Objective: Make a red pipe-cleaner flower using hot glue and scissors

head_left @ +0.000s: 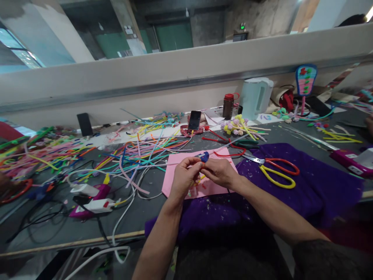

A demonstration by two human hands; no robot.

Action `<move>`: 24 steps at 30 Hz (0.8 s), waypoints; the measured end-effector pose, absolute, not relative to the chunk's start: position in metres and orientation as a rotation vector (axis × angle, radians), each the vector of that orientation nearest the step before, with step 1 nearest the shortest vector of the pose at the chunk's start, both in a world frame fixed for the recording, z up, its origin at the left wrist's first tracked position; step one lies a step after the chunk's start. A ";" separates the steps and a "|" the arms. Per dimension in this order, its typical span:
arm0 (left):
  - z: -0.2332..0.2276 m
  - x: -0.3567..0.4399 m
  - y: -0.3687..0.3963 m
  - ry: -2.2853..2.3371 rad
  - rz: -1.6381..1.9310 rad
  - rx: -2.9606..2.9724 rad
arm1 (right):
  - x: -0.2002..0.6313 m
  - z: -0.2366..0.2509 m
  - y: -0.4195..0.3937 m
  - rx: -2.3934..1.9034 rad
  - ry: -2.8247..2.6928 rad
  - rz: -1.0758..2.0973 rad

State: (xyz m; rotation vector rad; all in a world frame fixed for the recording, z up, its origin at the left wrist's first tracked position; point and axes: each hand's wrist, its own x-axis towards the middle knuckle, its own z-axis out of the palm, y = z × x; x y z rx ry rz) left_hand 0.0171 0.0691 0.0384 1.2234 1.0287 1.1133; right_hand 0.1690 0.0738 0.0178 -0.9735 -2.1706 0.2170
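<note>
Both hands meet over the pink sheet (201, 171) near the front edge of the surface (58, 229). Left hand (184, 177) and right hand (220, 172) each have a closed grip, pinching a small blue piece (204, 156) between the fingertips; it sits just above the sheet, at the end of a thin pale stem (151, 165) running off to the left. Exact finger contact is partly hidden.

To do this well, my read: keep the pinch tight at the blue piece, work with short moves of the fingertips only, forearms braced on the purple cloth (305, 182), stem kept clear of the loose pile.

Yellow-and-red scissors (276, 171) lie on the cloth just right of the hands. Loose colored stems (140, 149) spread across the surface's left half, white cables (125, 210) and a plug block (96, 204) near the front left. Phone (194, 120), red-capped bottle (228, 105) and white kettle (256, 96) stand along the back edge against a low grey partition (175, 74). Beyond it: concrete columns, green door
</note>
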 end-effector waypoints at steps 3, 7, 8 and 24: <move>0.037 0.015 0.071 0.999 1.115 1.222 | 0.169 0.019 0.074 -0.970 -2.136 0.255; 0.039 0.011 0.074 1.009 1.111 1.230 | 0.170 0.025 0.073 -0.980 -1.926 0.598; 0.039 0.010 0.074 1.011 1.104 1.227 | 0.170 0.027 0.073 -0.985 -1.851 0.747; 0.039 0.009 0.071 0.850 1.076 1.100 | 0.171 0.028 0.074 -0.838 -1.558 1.620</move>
